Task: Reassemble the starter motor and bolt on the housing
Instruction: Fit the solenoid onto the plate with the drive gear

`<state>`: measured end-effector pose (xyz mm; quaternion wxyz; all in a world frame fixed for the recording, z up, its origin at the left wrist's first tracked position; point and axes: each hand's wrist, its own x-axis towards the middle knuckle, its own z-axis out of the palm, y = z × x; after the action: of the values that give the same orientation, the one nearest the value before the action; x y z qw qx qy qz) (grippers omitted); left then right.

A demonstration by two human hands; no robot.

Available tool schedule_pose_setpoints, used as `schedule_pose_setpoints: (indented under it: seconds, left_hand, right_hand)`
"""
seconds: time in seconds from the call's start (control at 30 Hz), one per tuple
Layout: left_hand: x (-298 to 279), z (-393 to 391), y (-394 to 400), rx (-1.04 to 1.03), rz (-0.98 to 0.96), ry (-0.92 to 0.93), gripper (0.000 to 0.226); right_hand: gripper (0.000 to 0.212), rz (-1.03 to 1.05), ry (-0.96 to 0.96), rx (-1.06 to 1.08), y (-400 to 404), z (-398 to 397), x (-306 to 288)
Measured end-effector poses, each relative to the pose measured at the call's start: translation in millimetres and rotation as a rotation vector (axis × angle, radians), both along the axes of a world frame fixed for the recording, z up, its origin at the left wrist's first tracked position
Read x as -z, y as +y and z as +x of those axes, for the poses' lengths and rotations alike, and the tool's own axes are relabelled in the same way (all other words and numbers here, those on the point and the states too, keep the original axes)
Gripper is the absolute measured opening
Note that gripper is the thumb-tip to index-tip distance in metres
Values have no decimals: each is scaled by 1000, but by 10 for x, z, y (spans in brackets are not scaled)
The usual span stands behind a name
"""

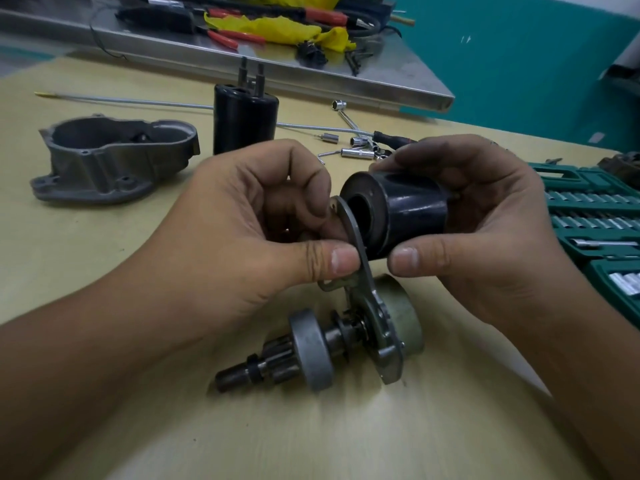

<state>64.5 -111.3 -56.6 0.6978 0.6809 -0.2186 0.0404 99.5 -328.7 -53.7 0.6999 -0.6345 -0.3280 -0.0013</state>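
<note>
My right hand [485,223] grips a short black solenoid cylinder [412,209], its open end turned to the left. My left hand [263,230] pinches the top of a grey metal plate with a lever [360,258], held against that open end. The plate hangs down to the drive assembly [311,351], a shaft with pinion gear and clutch disc lying on the wooden table [104,244]. Behind the plate sits a pale green cylindrical part [401,313]. The grey cast housing [114,157] lies open side up at the left. A black motor body [244,121] stands upright behind my hands.
Loose sockets and an L-shaped wrench [353,140] lie behind my hands. A green socket set case [595,216] lies open at the right. A thin rod [138,100] runs across the back. A metal tray [311,64] with pliers and yellow cloth sits at the far edge.
</note>
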Motion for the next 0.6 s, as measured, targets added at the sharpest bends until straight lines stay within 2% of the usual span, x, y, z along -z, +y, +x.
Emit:
schedule_pose_setpoints:
  seconds: [0.13, 0.23, 0.47, 0.6]
  left_hand:
    - [8, 9, 11, -27, 42, 0, 41]
    - [26, 12, 30, -69, 67, 13, 56]
    - [47, 13, 22, -113, 78, 32, 55]
    - [52, -22, 3, -131, 45, 20, 46]
  right_hand:
    - [67, -21, -43, 4, -5, 6, -10]
    - [67, -45, -77, 5, -36, 15, -31]
    - [63, -125, -124, 49, -73, 28, -47]
    - [55, -172, -169, 122, -48, -11, -53]
